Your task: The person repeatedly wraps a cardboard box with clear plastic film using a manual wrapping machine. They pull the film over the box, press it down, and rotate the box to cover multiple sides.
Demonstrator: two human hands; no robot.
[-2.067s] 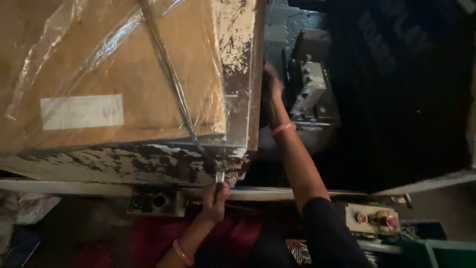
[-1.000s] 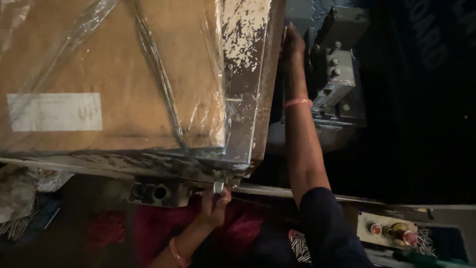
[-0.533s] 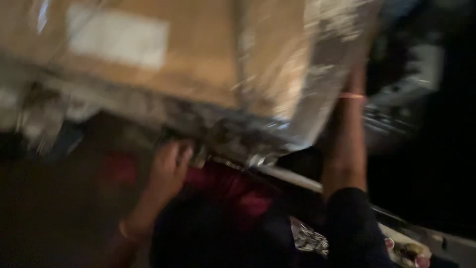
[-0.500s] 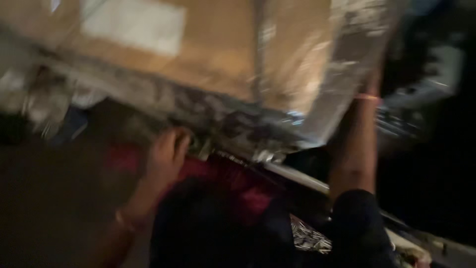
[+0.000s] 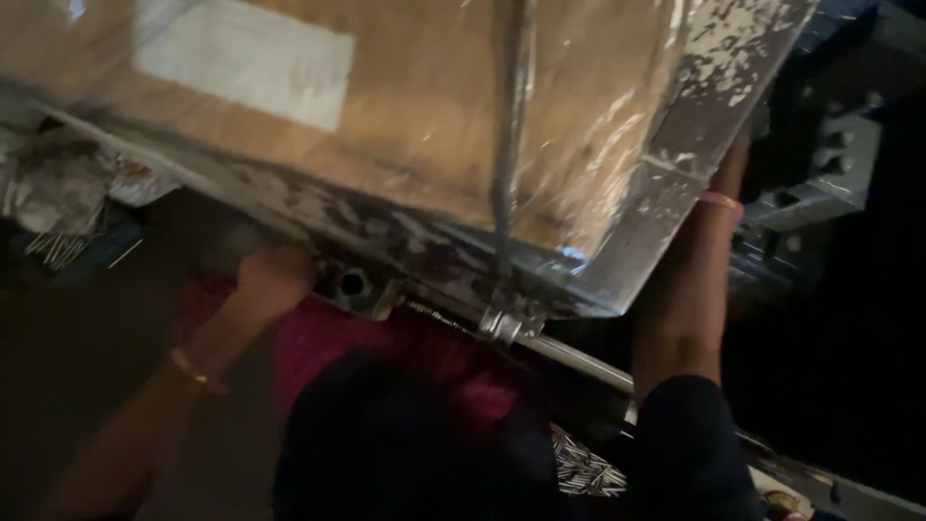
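Your left hand [image 5: 275,280] has slid leftward along the underside of the frame since the earlier views, where it was pinching at the small clamp [image 5: 502,323] on the rod; now it is sitting well to the left of that clamp, pressing against the lower edge of the metal frame [image 5: 405,246] just beside a small block with a round hole [image 5: 352,285]. Your view has also swung and tilted, so the frame is now running diagonally across the picture. You are curling the left hand loosely against the frame edge, but its fingers are tucked out of sight, so you cannot tell whether it is gripping anything. Your right arm is reaching up along the right side of the frame, with a pink band [image 5: 721,201] on its wrist; your right hand [image 5: 738,154] is mostly hiding behind the paint-flecked corner post [image 5: 714,87], and whether it is clenching or lying flat cannot be told. Inside the frame a large cardboard box [image 5: 424,106] is sitting wrapped in clear plastic film [image 5: 617,145], with a white label [image 5: 246,63] on its face and a strap [image 5: 511,116] running down over it to the clamp. A steel rod [image 5: 569,352] is running below the frame toward the lower right. Grey machine parts [image 5: 820,183] are showing beyond your right arm, and loose nails [image 5: 584,473] are lying near the bottom edge.
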